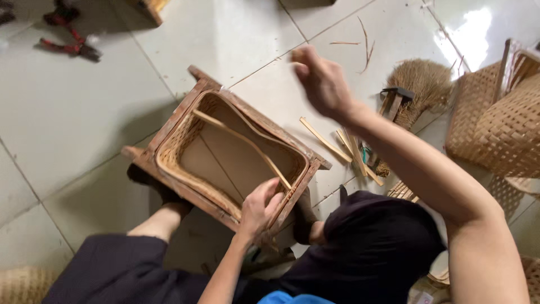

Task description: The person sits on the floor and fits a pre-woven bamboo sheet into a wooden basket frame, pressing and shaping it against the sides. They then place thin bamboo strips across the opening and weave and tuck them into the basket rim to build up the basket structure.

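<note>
A rectangular woven bamboo basket (171, 145) sits inside a wooden frame (169, 126) on the tiled floor, held between my feet. A thin bamboo strip (242, 141) runs diagonally across its opening. My left hand (260, 207) grips the near rim of the basket where the strip ends. My right hand (322, 81) is raised in the air above the floor to the right of the frame, blurred, fingers loosely curled, holding nothing that I can see.
Loose bamboo strips (325, 141) lie on the floor right of the frame, next to a small straw brush (419, 90). Woven baskets (500, 124) stand at the right edge. Red pliers (67, 45) lie at the top left. A wooden object (149, 8) pokes in at the top.
</note>
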